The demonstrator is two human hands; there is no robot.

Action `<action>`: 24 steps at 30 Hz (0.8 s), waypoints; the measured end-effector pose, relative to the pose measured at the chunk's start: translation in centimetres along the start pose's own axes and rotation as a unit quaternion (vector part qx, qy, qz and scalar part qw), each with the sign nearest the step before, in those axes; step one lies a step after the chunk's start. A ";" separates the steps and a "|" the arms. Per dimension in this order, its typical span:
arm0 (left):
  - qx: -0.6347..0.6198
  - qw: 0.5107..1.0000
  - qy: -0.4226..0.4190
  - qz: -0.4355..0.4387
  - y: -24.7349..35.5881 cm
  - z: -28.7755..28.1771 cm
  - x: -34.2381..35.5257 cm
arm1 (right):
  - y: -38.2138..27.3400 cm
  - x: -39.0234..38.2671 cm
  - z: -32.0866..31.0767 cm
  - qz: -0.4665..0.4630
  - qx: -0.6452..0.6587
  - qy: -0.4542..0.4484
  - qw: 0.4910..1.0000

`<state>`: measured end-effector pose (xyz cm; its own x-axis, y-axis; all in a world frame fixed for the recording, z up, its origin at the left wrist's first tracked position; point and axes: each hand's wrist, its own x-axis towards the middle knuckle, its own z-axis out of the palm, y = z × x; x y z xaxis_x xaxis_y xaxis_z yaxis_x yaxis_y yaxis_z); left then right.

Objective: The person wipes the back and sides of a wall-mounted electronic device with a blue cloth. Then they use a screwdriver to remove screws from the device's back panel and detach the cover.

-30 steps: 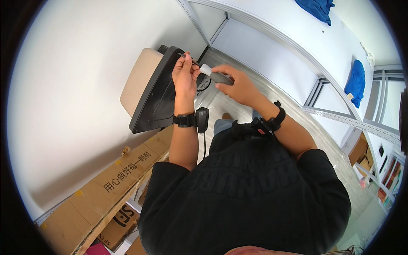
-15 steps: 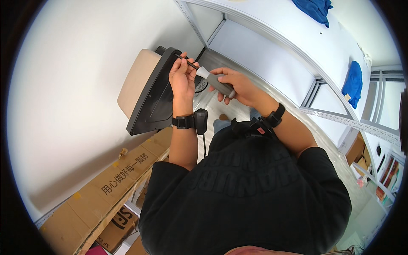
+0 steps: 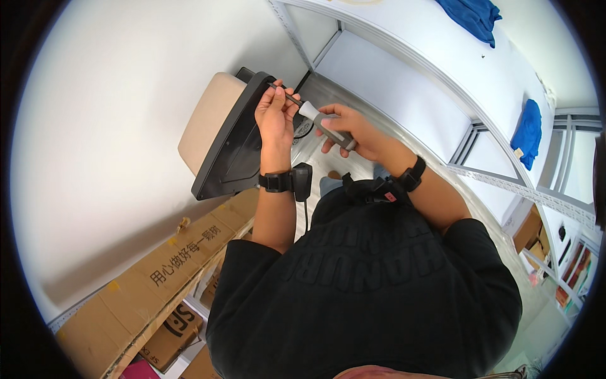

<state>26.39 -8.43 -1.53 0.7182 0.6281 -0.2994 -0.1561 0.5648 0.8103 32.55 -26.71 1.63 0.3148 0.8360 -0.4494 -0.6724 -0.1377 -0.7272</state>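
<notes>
A beige cushion (image 3: pixel 208 123) on a black plastic shell (image 3: pixel 237 145) stands tilted against the white wall, its dark side turned toward me. My right hand (image 3: pixel 353 129) is wrapped round the grey handle of a screwdriver (image 3: pixel 331 129), which slants up and left. The fingers of my left hand (image 3: pixel 276 117) close around its thin dark shaft, close to the tip. That tip meets the upper edge of the black shell; the fingers hide the exact contact, and I cannot see a screw there.
Below the shell, a long cardboard box (image 3: pixel 132 290) lies along the wall, with another carton (image 3: pixel 173 338) under it. White metal-framed shelving (image 3: pixel 391 69) runs along the far and right sides. Blue cloths (image 3: pixel 529 132) lie on it. A black round object (image 3: pixel 303 129) sits low behind my hands.
The whole view has shifted slightly. Both hands keep their hold on the screwdriver, its tip staying at the shell's upper edge; the right fingers sit a little differently on the handle.
</notes>
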 end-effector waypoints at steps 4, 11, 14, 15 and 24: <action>-0.011 1.000 0.005 0.006 0.0 0.2 -0.2 | -0.4 -0.4 -0.9 0.027 0.094 -0.053 0.994; 0.025 1.000 -0.006 -0.005 -0.2 -0.2 0.2 | 0.9 0.5 -0.5 -0.070 -0.154 0.058 0.984; 0.040 0.999 -0.005 0.006 -0.5 -0.6 0.4 | 1.0 0.7 -0.6 -0.089 -0.180 0.052 0.978; 0.040 0.999 0.001 0.008 -0.5 -0.5 0.4 | 0.8 0.6 -0.6 -0.061 -0.125 0.042 0.989; 0.013 1.000 0.010 0.013 0.1 0.8 -0.3 | 0.2 -0.1 -1.0 0.005 0.021 -0.008 1.000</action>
<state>26.67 -8.97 -0.92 0.7004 0.6530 -0.2882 -0.1563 0.5342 0.8308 33.06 -27.35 0.97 0.2976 0.8430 -0.4481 -0.7026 -0.1245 -0.7007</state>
